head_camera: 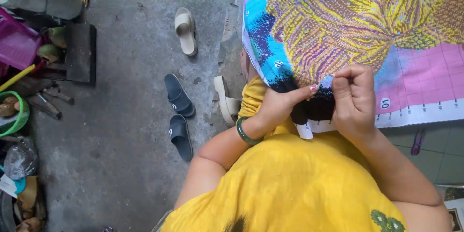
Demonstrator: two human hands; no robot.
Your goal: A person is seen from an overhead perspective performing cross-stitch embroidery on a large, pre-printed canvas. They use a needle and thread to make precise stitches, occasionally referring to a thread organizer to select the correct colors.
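Her right hand (354,99) pinches something too fine to see at the cross-stitch canvas (367,29), its worked edge at twelve o'clock from her lap, left hand (278,106) pressing it; best kept taut, I'd say.

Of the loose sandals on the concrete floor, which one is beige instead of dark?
The beige slide, lying alone farthest up the floor; the two dark slides sit together below it.

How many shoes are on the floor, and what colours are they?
Dark slippers: 2, one above the other
Beige sandals: 2, one lying apart, one partly hidden beside the embroidery cloth
Total: 4
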